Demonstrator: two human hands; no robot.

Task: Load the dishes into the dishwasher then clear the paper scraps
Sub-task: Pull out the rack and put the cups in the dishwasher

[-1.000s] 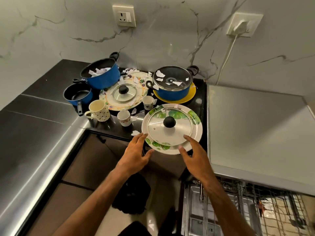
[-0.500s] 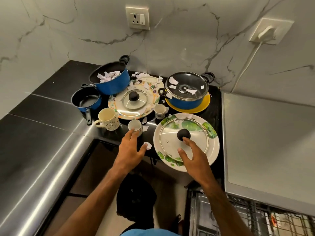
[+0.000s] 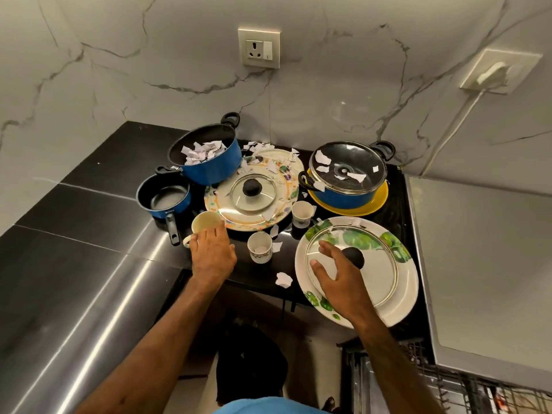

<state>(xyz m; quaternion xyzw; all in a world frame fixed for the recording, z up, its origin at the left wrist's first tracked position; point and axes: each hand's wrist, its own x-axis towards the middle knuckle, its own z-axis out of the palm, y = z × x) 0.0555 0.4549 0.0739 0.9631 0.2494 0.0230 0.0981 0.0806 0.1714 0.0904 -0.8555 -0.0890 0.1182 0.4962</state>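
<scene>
My left hand (image 3: 212,255) lies over the near side of a cream mug (image 3: 204,221) on the black counter; its fingers are hidden, so a grip is unclear. My right hand (image 3: 340,279) hovers with spread fingers over a glass lid (image 3: 373,270), just left of its black knob (image 3: 355,256). That lid rests on a green-leaf plate (image 3: 400,297). Two small cups (image 3: 260,248) (image 3: 301,213) stand between the hands. Paper scraps (image 3: 283,279) lie loose on the counter and fill the big blue pot (image 3: 209,162). The open dishwasher rack (image 3: 448,383) is at the lower right.
A small blue saucepan (image 3: 162,198) sits at the left. A floral plate (image 3: 280,204) carries another lid (image 3: 254,191). A lidded blue pot (image 3: 346,177) stands on a yellow plate (image 3: 379,201). The dishwasher's steel top (image 3: 484,264) is to the right, wall sockets (image 3: 259,49) behind.
My left hand moved left from the small cup to the cream mug. My right hand shifted slightly left of the lid's knob. The camera moved closer.
</scene>
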